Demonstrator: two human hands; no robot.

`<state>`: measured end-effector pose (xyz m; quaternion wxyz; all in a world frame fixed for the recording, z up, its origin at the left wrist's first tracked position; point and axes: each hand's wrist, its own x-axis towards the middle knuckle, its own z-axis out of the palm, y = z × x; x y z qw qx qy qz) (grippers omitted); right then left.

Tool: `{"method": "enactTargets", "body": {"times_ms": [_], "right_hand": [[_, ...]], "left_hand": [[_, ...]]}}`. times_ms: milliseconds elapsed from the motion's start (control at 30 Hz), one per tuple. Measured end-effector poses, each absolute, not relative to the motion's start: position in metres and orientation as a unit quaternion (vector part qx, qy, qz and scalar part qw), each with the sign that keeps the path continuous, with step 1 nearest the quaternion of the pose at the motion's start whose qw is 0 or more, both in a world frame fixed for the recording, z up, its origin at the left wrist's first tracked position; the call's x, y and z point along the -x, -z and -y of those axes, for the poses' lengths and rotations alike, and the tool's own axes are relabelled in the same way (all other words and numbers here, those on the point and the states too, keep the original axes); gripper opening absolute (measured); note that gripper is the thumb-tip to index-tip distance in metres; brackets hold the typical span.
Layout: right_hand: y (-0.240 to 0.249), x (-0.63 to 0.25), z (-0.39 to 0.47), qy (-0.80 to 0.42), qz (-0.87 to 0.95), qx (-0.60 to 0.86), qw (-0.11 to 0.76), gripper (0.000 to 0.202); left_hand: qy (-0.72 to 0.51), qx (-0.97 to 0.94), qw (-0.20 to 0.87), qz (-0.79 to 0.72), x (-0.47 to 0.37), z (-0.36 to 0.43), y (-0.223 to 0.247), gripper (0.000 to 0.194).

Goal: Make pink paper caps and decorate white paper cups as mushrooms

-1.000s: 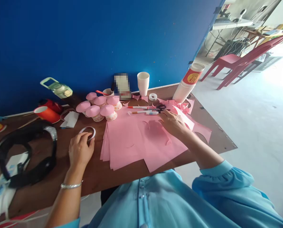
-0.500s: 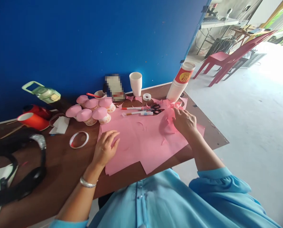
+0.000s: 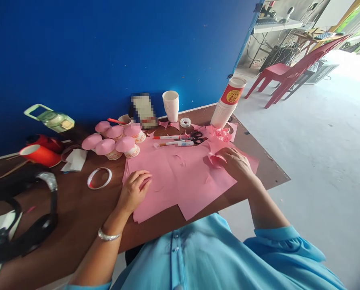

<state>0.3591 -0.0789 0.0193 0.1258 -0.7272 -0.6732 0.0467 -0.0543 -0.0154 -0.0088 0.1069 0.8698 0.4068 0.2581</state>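
My right hand (image 3: 236, 163) is at the right of the pink paper sheets (image 3: 156, 189), its fingers closed on a curled piece of pink paper (image 3: 216, 160); the fingertips are partly hidden. My left hand (image 3: 137, 187) lies on the left edge of the sheets, fingers loosely bent and apart, holding nothing. Beyond the right hand is a heap of pink paper scraps (image 3: 220, 133). Black-handled scissors (image 3: 199, 138), a red-and-white pen (image 3: 168, 137) and a white-capped glue tube (image 3: 186, 143) lie at the sheets' far edge.
Several paper cups topped with pink cones (image 3: 127, 144) stand at back left. A tape roll (image 3: 99, 178) lies near my left hand. White cups (image 3: 170, 105) and a tilted cup stack (image 3: 226, 104) stand along the blue wall. A green-lidded bottle (image 3: 54, 119) and black headphones (image 3: 44, 219) are left.
My right hand has moved back toward me, away from the scrap heap, and the curled pink paper has shifted with it. The left hand stays almost still.
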Motion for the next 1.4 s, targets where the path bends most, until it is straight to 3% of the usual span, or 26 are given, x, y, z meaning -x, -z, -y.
{"method": "enactTargets", "body": {"times_ms": [333, 500, 600, 700, 867, 933, 1100, 1300, 1400], "right_hand": [[-0.024, -0.381, 0.024, 0.114, 0.676, 0.728, 0.017, 0.038], [-0.029, -0.402, 0.015, 0.114, 0.672, 0.731, -0.038, 0.033], [-0.031, -0.410, 0.021, 0.070, 0.694, 0.716, -0.028, 0.039], [-0.041, -0.408, 0.034, 0.070, 0.677, 0.733, 0.010, 0.059], [-0.058, -0.351, 0.049, 0.151, 0.697, 0.689, 0.127, 0.043], [-0.049, -0.312, 0.048, 0.110, 0.771, 0.607, 0.158, 0.039], [-0.002, -0.254, 0.038, -0.015, 0.926, 0.352, 0.133, 0.059], [0.015, -0.322, 0.039, 0.040, 0.870, 0.485, 0.076, 0.050], [0.010, -0.358, 0.041, 0.076, 0.817, 0.564, 0.089, 0.044]], "left_hand": [[-0.273, -0.877, 0.091, -0.386, 0.055, 0.016, 0.010, 0.017], [-0.269, -0.879, 0.080, -0.386, 0.055, 0.016, 0.014, 0.016], [-0.271, -0.880, 0.076, -0.383, 0.056, 0.015, 0.015, 0.016], [-0.263, -0.881, 0.073, -0.386, 0.055, 0.018, 0.010, 0.017], [-0.220, -0.912, 0.082, -0.337, 0.033, 0.030, -0.002, 0.036], [-0.189, -0.929, 0.087, -0.305, 0.020, 0.034, 0.002, 0.048], [-0.126, -0.942, 0.054, -0.306, 0.007, 0.039, 0.024, 0.086], [-0.107, -0.949, 0.003, -0.296, 0.016, 0.043, 0.026, 0.085], [-0.104, -0.949, 0.004, -0.297, 0.016, 0.043, 0.024, 0.086]]}}
